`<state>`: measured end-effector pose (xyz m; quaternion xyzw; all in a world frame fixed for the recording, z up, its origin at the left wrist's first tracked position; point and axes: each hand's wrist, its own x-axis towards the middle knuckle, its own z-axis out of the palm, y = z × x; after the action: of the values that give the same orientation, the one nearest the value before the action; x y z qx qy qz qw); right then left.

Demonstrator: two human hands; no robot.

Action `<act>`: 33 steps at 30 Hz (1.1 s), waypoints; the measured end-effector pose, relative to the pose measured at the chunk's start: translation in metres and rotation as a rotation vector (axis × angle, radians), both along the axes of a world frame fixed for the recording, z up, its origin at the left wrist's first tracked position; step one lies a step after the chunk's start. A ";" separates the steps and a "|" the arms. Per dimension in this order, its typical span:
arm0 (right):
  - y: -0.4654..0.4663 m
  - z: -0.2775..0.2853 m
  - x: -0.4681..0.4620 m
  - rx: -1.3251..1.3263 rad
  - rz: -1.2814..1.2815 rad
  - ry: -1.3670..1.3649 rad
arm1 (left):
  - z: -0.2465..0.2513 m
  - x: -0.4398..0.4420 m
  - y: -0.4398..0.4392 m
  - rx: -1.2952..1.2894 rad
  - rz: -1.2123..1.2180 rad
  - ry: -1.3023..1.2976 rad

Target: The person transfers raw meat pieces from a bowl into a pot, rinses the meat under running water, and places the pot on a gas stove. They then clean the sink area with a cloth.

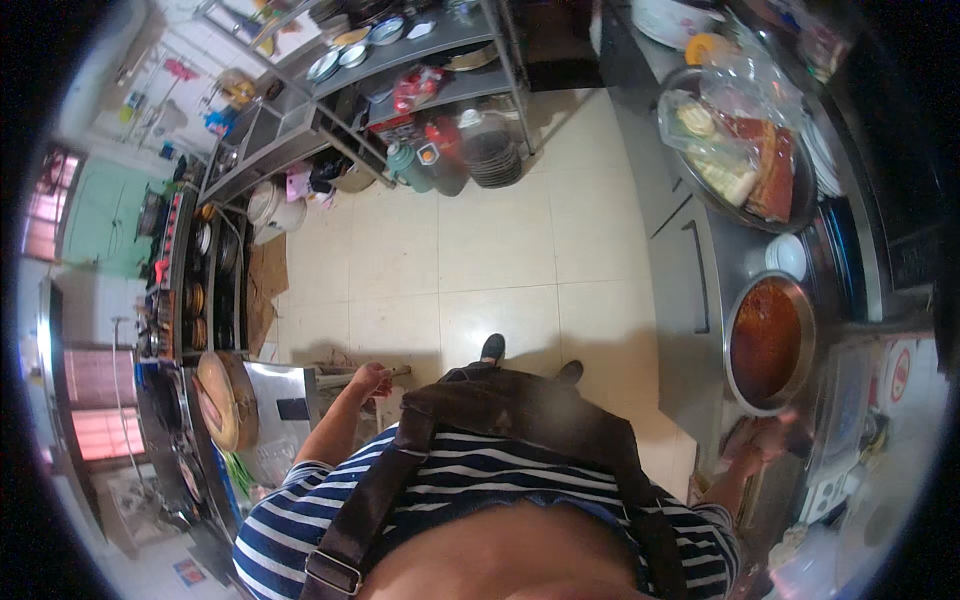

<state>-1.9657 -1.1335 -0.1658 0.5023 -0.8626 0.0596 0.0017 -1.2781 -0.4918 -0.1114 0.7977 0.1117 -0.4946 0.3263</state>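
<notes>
My left hand (373, 381) hangs at my side by the end of a steel worktable (281, 379), its fingers loosely curled and no object visible in it. On that worktable stands a round wooden chopping block (223, 401) with a cleaver-like blade (208, 401) lying on it. My right hand (759, 444) is blurred by motion over the counter, just below a steel basin of red-brown sauce (766, 341). Whether it grips anything cannot be made out. Farther along the counter, a large metal bowl (694, 180) holds a slab of reddish meat (772, 172) and plastic bags with pale food (709, 150).
White bowls (786, 255) stand beside the basin. Steel shelving (442, 97) with dishes lines the far side, with a green flask (407, 165) and stacked dark plates (491, 161) beneath. A gas stove (169, 240) is at left. Pale tiles (495, 232) cover the floor.
</notes>
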 end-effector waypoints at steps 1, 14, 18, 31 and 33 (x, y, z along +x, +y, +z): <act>0.009 -0.002 0.008 -0.050 0.044 -0.007 | -0.001 -0.007 0.004 -0.074 0.091 0.025; 0.250 -0.018 0.320 0.726 0.518 -1.023 | -0.021 0.018 0.044 -0.198 0.097 -0.034; 0.261 0.030 0.440 0.706 0.662 -1.107 | -0.013 0.088 0.059 -0.399 0.222 -0.058; 0.417 0.144 0.970 1.051 2.100 -0.920 | 0.073 0.313 -0.056 -1.066 0.670 -0.014; 0.429 0.140 1.022 1.161 2.148 -0.800 | 0.066 0.349 -0.040 -1.141 0.744 -0.151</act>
<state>-0.9438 -0.7048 -0.0261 0.8165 0.1332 -0.2058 -0.5228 -0.9290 -0.5322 -0.0458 0.4416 0.0774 -0.2742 0.8508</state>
